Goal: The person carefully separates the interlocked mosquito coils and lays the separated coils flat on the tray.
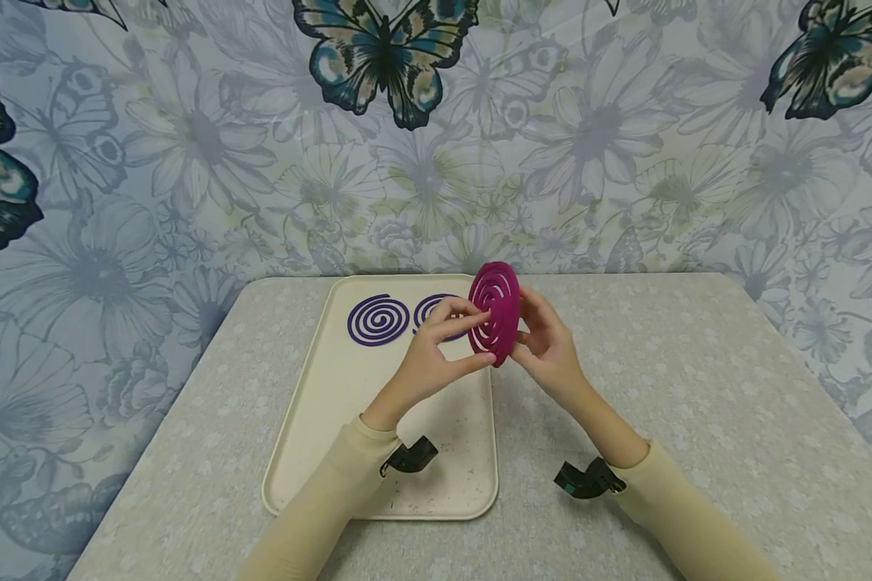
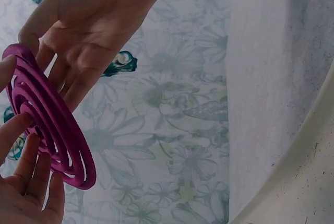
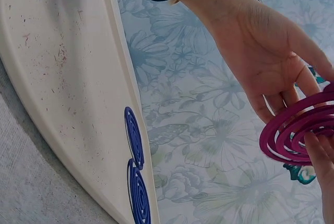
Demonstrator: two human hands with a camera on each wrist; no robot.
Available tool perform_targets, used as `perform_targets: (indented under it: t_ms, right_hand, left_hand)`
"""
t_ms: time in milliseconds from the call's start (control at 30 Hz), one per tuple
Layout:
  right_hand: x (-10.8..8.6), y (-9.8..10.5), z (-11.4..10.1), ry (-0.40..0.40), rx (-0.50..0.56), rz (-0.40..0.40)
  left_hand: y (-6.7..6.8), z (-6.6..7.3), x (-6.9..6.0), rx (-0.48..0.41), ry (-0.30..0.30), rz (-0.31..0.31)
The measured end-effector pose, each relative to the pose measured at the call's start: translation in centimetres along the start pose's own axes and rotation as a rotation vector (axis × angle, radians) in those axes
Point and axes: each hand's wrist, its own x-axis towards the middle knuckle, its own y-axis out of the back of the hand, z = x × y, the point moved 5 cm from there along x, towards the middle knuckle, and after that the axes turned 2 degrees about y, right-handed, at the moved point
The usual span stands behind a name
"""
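Raised above the tray's right edge is a magenta mosquito coil (image 1: 507, 311), a flat spiral tilted nearly on edge, held between both hands. My left hand (image 1: 427, 361) pinches its lower rim with the thumb, while the fingers touch its spiral face. From the other side my right hand (image 1: 552, 359) grips the rim, its fingertips partly hidden behind the coil. In the left wrist view, gaps show between the rings of the coil (image 2: 56, 106). Two dark purple mosquito coils lie flat side by side below: one (image 1: 379, 320) is fully visible, the other (image 1: 425, 308) partly covered by my left hand.
The cream tray (image 1: 356, 395) has a raised rim and dark crumbs scattered over its near part. It stands on a table with a pale patterned cover (image 1: 661, 363). Behind the table hangs a floral and butterfly backdrop (image 1: 429, 177).
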Motion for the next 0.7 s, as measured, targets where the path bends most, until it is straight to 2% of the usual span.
perform_targets:
  t_ms: [233, 433, 700]
  right_hand:
    - [-0.2, -0.2, -0.3, -0.013, 0.003, -0.025]
    - [-0.2, -0.5, -0.6, -0.008, 0.013, -0.033]
    - [-0.1, -0.7, -1.2, 0.01, 0.009, -0.032]
  left_hand:
    - [0.2, -0.1, 0.1, -0.006, -0.007, 0.05]
    - [0.1, -0.2, 0.1, 0.013, 0.002, 0.042]
    - [0.1, -0.1, 0.1, 0.097, -0.083, 0.071]
